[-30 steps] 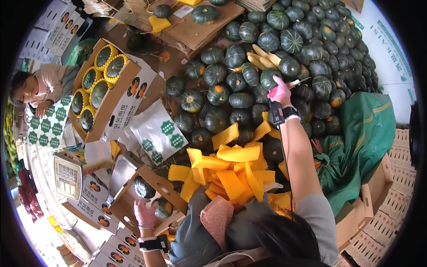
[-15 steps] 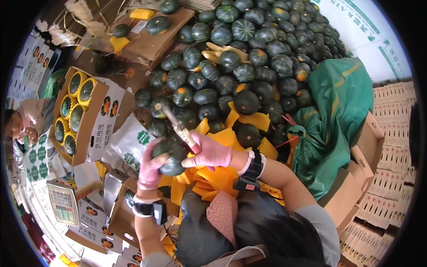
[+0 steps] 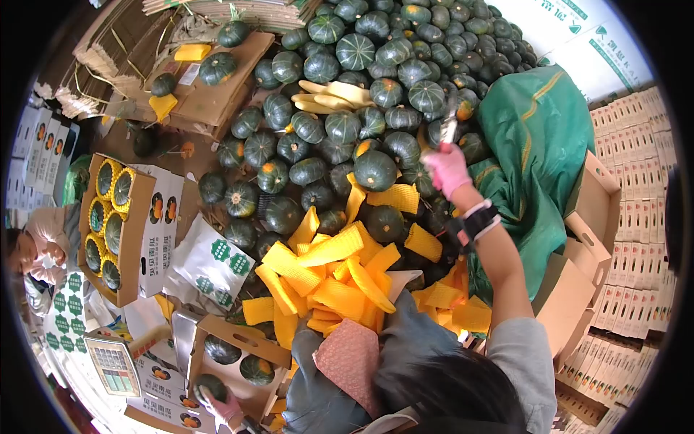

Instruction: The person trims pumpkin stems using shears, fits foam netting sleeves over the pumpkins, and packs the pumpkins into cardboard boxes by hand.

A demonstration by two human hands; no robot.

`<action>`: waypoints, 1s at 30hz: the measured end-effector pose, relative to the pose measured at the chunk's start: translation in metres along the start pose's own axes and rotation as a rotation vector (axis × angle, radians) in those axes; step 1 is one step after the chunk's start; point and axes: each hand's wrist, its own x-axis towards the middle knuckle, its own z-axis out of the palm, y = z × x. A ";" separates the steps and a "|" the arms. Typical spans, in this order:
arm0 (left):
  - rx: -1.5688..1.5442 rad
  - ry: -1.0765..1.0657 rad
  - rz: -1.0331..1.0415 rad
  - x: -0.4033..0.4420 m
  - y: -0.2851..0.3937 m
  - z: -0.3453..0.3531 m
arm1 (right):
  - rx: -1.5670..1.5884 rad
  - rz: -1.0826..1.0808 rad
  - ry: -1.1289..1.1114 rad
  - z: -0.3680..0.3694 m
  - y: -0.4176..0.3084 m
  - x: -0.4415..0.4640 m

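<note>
My left hand [image 3: 225,411], in a pink glove, is closed on a dark green pumpkin [image 3: 210,388] at the near end of an open cardboard box [image 3: 246,333]. Two more pumpkins lie in that box, one of them a striped pumpkin [image 3: 257,369]. Out over the pumpkin heap [image 3: 318,130], my right hand [image 3: 448,171], also pink-gloved, grips a slim tool [image 3: 449,132] with a whitish and red handle. The tool's far end is blurred, so its kind is unclear. Yellow foam net sleeves [image 3: 340,278] are piled in front of my lap.
A carton of netted pumpkins [image 3: 137,239] stands at left, near another person [image 3: 50,242]. A scale [image 3: 112,365] is at lower left. To the right lie a green sack [image 3: 538,159] and open cartons [image 3: 589,217], with stacked flat boxes [image 3: 622,253] beyond.
My hands have parted. The left carried the pumpkin down to the box at lower left; the right swung out to the upper right with the tool. The view has shifted slightly.
</note>
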 end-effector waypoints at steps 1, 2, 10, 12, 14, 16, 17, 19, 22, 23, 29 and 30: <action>0.084 0.036 0.000 0.004 -0.020 -0.004 | 0.202 -0.045 0.003 -0.012 0.014 0.030; 0.058 0.048 -0.089 0.011 -0.040 -0.004 | 0.233 -0.023 -0.004 -0.022 0.012 0.046; 0.512 0.490 0.035 -0.010 0.002 0.071 | -0.426 -0.306 0.038 0.015 -0.020 0.052; 0.296 0.479 -0.054 -0.009 0.011 0.078 | -0.529 -0.481 0.025 0.033 -0.011 0.076; 0.219 0.291 -0.065 0.008 -0.011 0.066 | -0.683 -0.548 0.005 0.057 -0.025 0.086; 0.257 -0.071 0.018 0.039 -0.063 0.030 | -0.706 -0.504 -0.070 0.060 -0.043 0.090; -0.352 -0.172 -0.056 0.056 -0.085 0.021 | -0.654 -0.553 -0.097 0.053 -0.039 0.103; 0.147 -0.185 -0.161 0.010 -0.021 0.040 | -0.561 -0.301 -0.241 0.031 -0.053 0.097; 1.259 -0.201 0.041 0.010 -0.015 0.026 | -0.456 -0.075 -0.250 -0.009 -0.035 0.077; 0.929 -0.097 -0.030 0.020 -0.027 0.017 | -0.466 -0.012 -0.181 -0.020 -0.025 0.066; 0.158 0.317 0.295 -0.002 0.053 0.086 | -0.384 0.190 0.152 -0.049 0.086 0.034; 0.180 0.278 0.416 0.002 0.064 0.095 | -0.283 0.225 0.252 -0.038 0.078 0.020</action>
